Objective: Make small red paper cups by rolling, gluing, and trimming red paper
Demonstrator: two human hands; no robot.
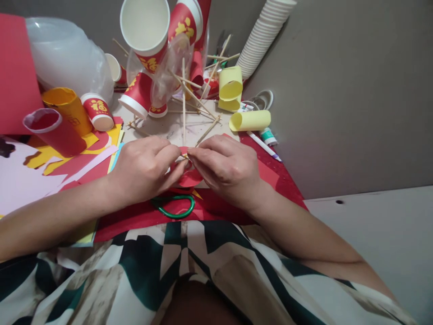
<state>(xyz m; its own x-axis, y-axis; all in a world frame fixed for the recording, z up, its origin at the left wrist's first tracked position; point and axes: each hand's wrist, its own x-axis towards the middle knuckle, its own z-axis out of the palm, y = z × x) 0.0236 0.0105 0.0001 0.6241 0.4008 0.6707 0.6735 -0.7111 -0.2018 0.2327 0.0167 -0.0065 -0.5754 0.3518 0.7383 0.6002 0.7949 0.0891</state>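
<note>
My left hand [144, 167] and my right hand [228, 167] meet close together over the table's front part, fingers pinched. Between the fingertips shows a small yellowish bit of a thin wooden stick [184, 104], which seems to run upright away from the hands; its lower end is mostly hidden by my fingers. Directly beneath lies a red paper piece [190, 178] with a rounded edge, partly covered by the hands. Closer to my body, green-handled scissors [176, 216] lie on the red table cover, their blades out of sight.
Red paper cups [145, 27] and joined wooden sticks [198, 97] crowd the back. Rolled yellow paper [250, 121] and a marker [264, 146] lie right. Paper tubes [69, 135] and cut sheets [27, 180] are left. A cup stack [265, 36] leans against the wall [355, 90].
</note>
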